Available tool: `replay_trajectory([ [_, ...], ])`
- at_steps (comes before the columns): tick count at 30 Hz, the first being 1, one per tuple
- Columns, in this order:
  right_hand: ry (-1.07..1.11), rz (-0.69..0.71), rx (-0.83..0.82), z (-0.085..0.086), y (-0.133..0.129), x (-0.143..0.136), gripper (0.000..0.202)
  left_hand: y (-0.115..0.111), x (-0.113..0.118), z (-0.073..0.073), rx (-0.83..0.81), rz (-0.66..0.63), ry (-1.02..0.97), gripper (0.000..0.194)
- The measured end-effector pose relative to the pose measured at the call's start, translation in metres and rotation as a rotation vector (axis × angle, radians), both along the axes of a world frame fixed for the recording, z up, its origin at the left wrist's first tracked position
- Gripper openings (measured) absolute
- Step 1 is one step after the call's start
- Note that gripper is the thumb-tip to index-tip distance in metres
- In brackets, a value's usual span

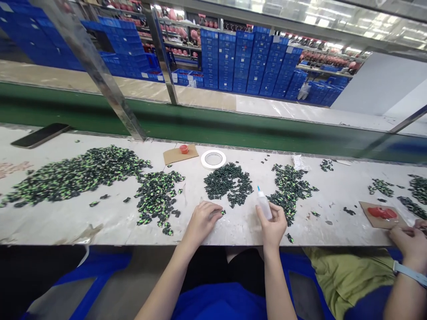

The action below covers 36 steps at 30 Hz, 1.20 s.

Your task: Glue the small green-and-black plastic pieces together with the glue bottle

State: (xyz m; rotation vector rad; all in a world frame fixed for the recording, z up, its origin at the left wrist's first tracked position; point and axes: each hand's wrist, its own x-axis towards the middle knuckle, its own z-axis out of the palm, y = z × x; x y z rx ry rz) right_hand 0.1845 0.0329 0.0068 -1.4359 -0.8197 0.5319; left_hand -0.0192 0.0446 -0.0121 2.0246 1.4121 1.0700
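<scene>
My right hand [275, 226] is wrapped round a small white squeeze bottle [263, 203], whose thin blue tip points up and away from me. To the left, my left hand [203, 218] has its fingers pinched at a small black and green part [223, 212], just above the white table; the fingers partly hide it. Beyond my hands lies a pile of small dark pieces [218, 182]. A heap of black and green parts [155, 198] lies left of my left hand, and another such heap [289, 184] is beside my right hand.
A roll of white tape [213, 159] and a red cup on cardboard [184, 150] stand behind the piles. Far left are a large heap [86, 171] and a phone [42, 135]. A co-worker's hand [412, 240] is at right, near red material on cardboard [382, 212]. Metal posts [163, 53] rise behind.
</scene>
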Motion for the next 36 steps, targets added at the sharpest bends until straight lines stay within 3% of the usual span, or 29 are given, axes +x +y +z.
replay_trajectory([
  [9, -0.009, 0.156, -0.002, -0.014, 0.022, 0.002, 0.059, 0.002, 0.004, -0.010, -0.012, 0.049, -0.028, 0.008],
  [12, -0.284, 0.011, 0.138, -0.008, 0.011, -0.003, 0.062, 0.001, 0.004, -0.010, -0.001, 0.044, -0.057, 0.009],
  [14, -0.534, -0.033, 0.268, -0.004, 0.003, -0.010, 0.040, 0.000, 0.003, -0.007, 0.008, 0.032, -0.092, 0.010],
  [16, -0.735, 0.124, 0.309, -0.003, -0.003, -0.019, 0.017, -0.001, 0.002, -0.004, 0.011, 0.029, -0.133, 0.011],
  [18, -0.857, 0.323, 0.243, -0.006, -0.003, -0.028, 0.032, -0.003, 0.000, -0.001, 0.000, 0.039, -0.163, 0.012],
  [20, -0.927, 0.402, 0.125, -0.011, 0.001, -0.035, 0.042, -0.005, -0.003, 0.001, -0.020, 0.063, -0.182, 0.013],
  [25, -0.957, 0.420, -0.048, -0.017, 0.015, -0.038, 0.027, -0.009, -0.006, 0.005, -0.106, 0.110, -0.258, 0.014],
  [36, -0.839, 0.469, -0.012, -0.021, 0.029, -0.027, 0.021, -0.013, -0.002, 0.011, -0.193, 0.147, -0.419, 0.015],
])
